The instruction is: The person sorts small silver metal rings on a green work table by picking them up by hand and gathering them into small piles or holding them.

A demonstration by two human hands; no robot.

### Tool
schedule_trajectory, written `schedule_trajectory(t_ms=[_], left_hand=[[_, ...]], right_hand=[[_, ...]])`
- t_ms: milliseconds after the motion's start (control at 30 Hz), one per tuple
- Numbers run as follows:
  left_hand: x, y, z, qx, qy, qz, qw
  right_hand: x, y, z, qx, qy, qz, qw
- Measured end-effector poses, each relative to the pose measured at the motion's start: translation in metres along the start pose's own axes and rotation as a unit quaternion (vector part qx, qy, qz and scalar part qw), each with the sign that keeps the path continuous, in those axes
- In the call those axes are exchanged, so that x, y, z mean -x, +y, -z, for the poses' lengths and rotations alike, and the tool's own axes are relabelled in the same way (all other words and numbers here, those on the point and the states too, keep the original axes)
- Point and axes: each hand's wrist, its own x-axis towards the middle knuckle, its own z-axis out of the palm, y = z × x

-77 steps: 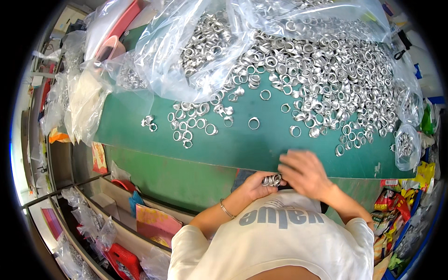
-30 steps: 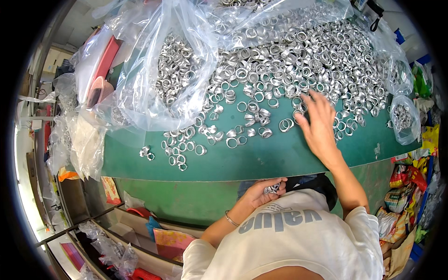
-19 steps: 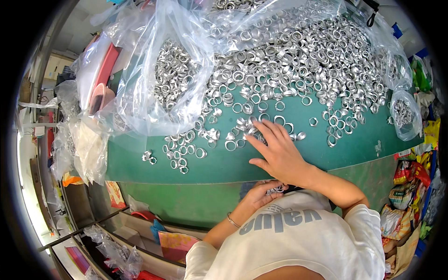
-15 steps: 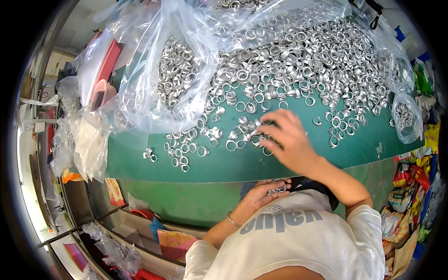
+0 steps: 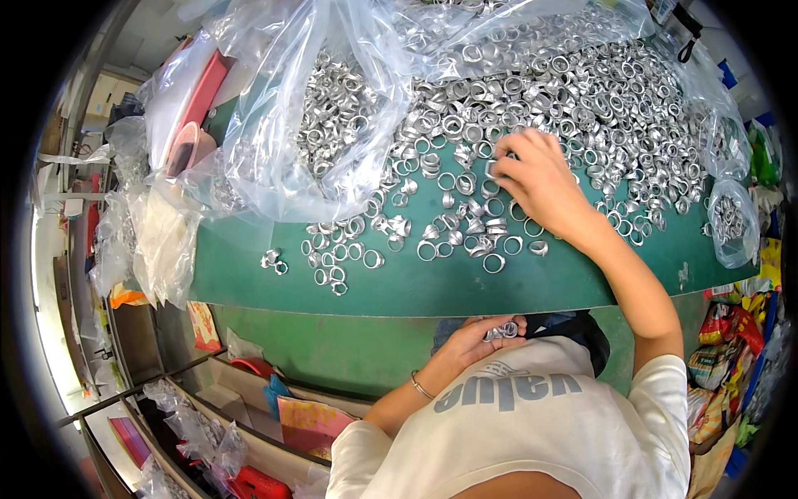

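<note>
White short-sleeved shirt (image 5: 532, 432) — grey lettering — thin bracelet (image 5: 420, 386).

A green worktop (image 5: 465, 291) is spreading across the middle of the view, its near edge bending with the lens. Clear plastic bags (image 5: 324, 116) are lying crumpled over its far left part, and a pink-red tray (image 5: 199, 100) is showing through them. More clear bags (image 5: 158, 241) are hanging off the worktop's left end. A small clear bag (image 5: 731, 224) is sitting at the right end. Below the worktop's front, open shelves (image 5: 249, 416) are holding red and pink items and more plastic wrapping. Colourful packets (image 5: 723, 349) are piling up at the lower right.
</note>
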Motion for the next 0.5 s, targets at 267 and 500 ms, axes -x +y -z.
schedule_trajectory(t_ms=[267, 500], left_hand=[[0.007, 0.000, -0.008, 0.044, -0.105, 0.034, 0.993], [0.003, -0.003, 0.005, -0.009, -0.143, 0.012, 0.990]], right_hand=[[0.085, -0.063, 0.042, -0.248, -0.246, 0.050, 0.936], [0.090, -0.035, 0.042, -0.199, -0.070, -0.015, 0.977]])
